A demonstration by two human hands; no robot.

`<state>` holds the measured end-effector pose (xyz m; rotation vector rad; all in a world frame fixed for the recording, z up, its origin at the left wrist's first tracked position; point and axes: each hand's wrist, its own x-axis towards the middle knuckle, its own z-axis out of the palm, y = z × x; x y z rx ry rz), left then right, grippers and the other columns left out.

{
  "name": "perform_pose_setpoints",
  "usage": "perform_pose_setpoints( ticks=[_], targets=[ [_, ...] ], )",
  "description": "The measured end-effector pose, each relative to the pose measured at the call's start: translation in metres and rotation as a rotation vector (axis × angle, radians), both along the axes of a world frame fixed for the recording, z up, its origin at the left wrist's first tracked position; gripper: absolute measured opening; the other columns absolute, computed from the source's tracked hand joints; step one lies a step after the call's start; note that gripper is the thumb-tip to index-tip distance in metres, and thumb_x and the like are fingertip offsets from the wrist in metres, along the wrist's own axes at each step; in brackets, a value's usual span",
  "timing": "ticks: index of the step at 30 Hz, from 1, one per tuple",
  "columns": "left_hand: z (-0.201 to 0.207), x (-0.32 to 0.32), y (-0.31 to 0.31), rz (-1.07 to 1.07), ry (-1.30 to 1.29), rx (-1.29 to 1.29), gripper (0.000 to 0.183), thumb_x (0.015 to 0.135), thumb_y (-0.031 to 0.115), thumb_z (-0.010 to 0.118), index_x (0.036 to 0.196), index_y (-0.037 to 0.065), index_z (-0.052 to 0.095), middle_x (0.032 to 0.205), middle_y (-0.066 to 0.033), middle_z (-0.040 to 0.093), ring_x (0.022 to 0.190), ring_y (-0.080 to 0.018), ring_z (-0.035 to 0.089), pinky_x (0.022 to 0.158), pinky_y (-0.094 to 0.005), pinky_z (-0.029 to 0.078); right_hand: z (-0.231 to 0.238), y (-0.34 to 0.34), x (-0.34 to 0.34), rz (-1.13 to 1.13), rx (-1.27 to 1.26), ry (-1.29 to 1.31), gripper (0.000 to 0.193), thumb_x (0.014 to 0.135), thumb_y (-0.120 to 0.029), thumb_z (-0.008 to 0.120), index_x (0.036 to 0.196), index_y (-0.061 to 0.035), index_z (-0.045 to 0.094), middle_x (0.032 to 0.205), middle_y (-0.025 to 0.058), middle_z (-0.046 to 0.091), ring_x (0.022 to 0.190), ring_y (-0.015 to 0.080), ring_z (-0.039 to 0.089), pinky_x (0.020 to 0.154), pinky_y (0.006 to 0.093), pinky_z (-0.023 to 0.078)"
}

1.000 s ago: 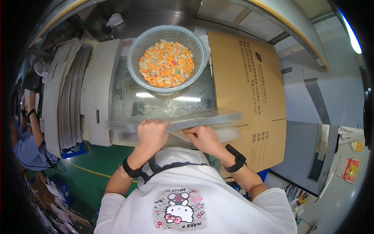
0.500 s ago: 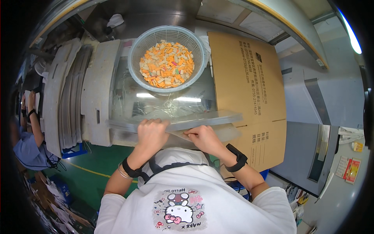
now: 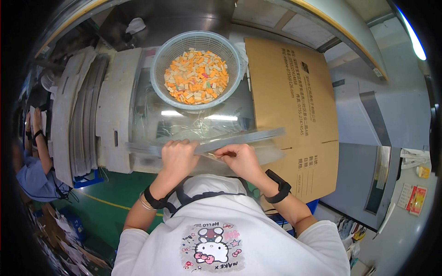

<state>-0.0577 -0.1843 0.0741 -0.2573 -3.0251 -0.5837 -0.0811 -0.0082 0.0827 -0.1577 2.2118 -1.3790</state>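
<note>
My left hand (image 3: 178, 157) is closed over the near edge of a stack of clear plastic sheets (image 3: 258, 136), holding it tilted up above the table. Just to its right, my right hand (image 3: 243, 162) is bent into a pinch, fingertips at the underside of the stack. A small pale yellowish bit shows by those fingertips, too small to name. Below the raised stack spreads a lower translucent sheet (image 3: 269, 155). Beyond the hands a grey-blue plastic basket (image 3: 159, 87) holds many small orange and cream blocks (image 3: 197, 76), with a few pink and green ones.
A large flat cardboard box (image 3: 271, 92) lies at the right of the table. Grey-white slotted boards (image 3: 120, 92) stand on the left, with more stacked boards (image 3: 71, 115) beyond. At the far left a co-worker's arms (image 3: 42, 147) are visible. A shelf edge (image 3: 340, 39) overhangs the back.
My right hand has shifted slightly up and left, closer to the stack's underside. The stack's right end has risen a little. My left hand keeps its hold.
</note>
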Motion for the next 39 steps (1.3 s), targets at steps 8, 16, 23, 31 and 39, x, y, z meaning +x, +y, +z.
perform_pose_setpoints(
  ticks=[8, 16, 23, 31, 39],
  targets=[
    [0.000, -0.002, -0.001, -0.006, 0.011, 0.001, 0.015, 0.050, 0.013, 0.062, 0.062, 0.008, 0.055, 0.057, -0.0085, 0.054, 0.057, -0.0238, 0.055, 0.053, -0.0325, 0.041, 0.006, -0.005, 0.002, -0.069, -0.054, -0.005, 0.005, 0.070, 0.003, 0.055, 0.075, 0.0036, 0.056, 0.069, 0.0056, 0.060, 0.064, 0.0093, 0.056, 0.062, 0.0218, 0.046],
    [0.001, -0.001, -0.001, 0.007, -0.019, -0.045, 0.018, 0.050, 0.014, 0.064, 0.066, 0.011, 0.059, 0.059, -0.0053, 0.055, 0.057, -0.0218, 0.056, 0.054, -0.0316, 0.042, 0.010, -0.006, 0.010, -0.087, -0.085, 0.058, 0.013, 0.070, 0.004, 0.051, 0.083, 0.0012, 0.052, 0.075, 0.0061, 0.057, 0.069, 0.0117, 0.055, 0.065, 0.0227, 0.044],
    [0.001, 0.000, -0.001, -0.004, 0.008, -0.042, 0.018, 0.050, 0.014, 0.065, 0.068, 0.012, 0.060, 0.059, -0.0050, 0.056, 0.057, -0.0214, 0.056, 0.055, -0.0314, 0.042, 0.011, -0.002, 0.007, 0.064, 0.037, 0.138, 0.019, 0.068, 0.005, 0.050, 0.085, 0.0001, 0.056, 0.077, 0.0083, 0.059, 0.071, 0.0148, 0.057, 0.066, 0.0237, 0.044],
    [0.001, 0.001, 0.000, -0.002, 0.027, -0.033, 0.017, 0.052, 0.017, 0.066, 0.067, 0.012, 0.060, 0.058, -0.0042, 0.056, 0.056, -0.0202, 0.056, 0.054, -0.0307, 0.041, 0.009, -0.006, 0.008, -0.124, -0.104, 0.186, 0.018, 0.066, 0.009, 0.050, 0.080, -0.0001, 0.058, 0.075, 0.0058, 0.059, 0.068, 0.0117, 0.055, 0.065, 0.0221, 0.043],
    [-0.001, 0.001, -0.001, 0.014, 0.049, -0.040, 0.014, 0.055, 0.019, 0.065, 0.066, 0.013, 0.060, 0.057, -0.0037, 0.055, 0.055, -0.0201, 0.056, 0.053, -0.0315, 0.041, 0.026, -0.007, -0.025, -0.166, -0.284, 0.360, 0.011, 0.068, 0.008, 0.054, 0.077, 0.0029, 0.056, 0.077, 0.0062, 0.056, 0.072, 0.0105, 0.052, 0.066, 0.0213, 0.041]
  ],
)
